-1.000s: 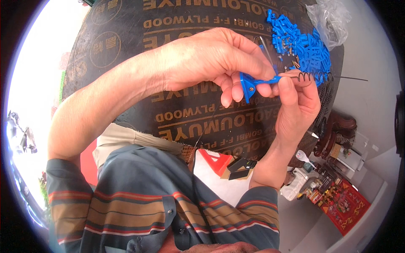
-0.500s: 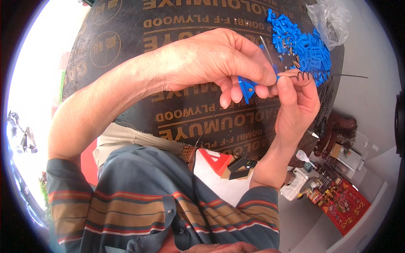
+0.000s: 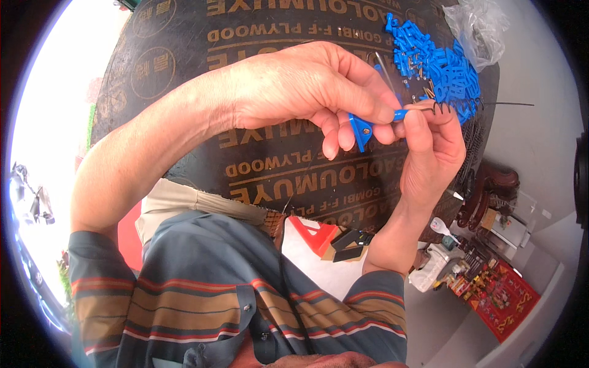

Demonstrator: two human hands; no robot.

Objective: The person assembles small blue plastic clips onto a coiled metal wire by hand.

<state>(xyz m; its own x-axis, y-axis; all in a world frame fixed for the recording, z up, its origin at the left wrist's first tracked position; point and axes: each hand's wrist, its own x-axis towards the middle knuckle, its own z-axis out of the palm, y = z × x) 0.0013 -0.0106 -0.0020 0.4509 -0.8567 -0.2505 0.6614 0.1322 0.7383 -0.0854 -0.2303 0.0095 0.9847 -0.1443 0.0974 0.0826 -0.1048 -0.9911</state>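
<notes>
My left hand [image 3: 319, 89] pinches a small blue plastic bracket [image 3: 361, 132] with a brass-coloured screw or pin in it. From the bracket side, a blue tube-like piece [image 3: 400, 115] runs across the gap between my two hands. My right hand [image 3: 433, 142] is closed, thumb against fingers, on a dark coiled wire [image 3: 439, 109] at the tube's end. The wire's straight tail sticks out to the right, past the fingers. A thin metal rod [image 3: 384, 69] shows beyond my left fingers; whether that hand holds it is hidden.
Several blue plastic parts [image 3: 453, 76] are heaped at the far right of the dark plywood board [image 3: 184, 67], with small metal pins beside them. A clear plastic bag [image 3: 481, 27] lies behind the heap. Dark coiled springs [image 3: 473, 147] lie along the right edge. A red cloth [image 3: 506, 300] shows lower right.
More of the blue tube-like piece now shows between my left thumb and right fingers. The bracket has shifted slightly right; both hands keep their grip.
</notes>
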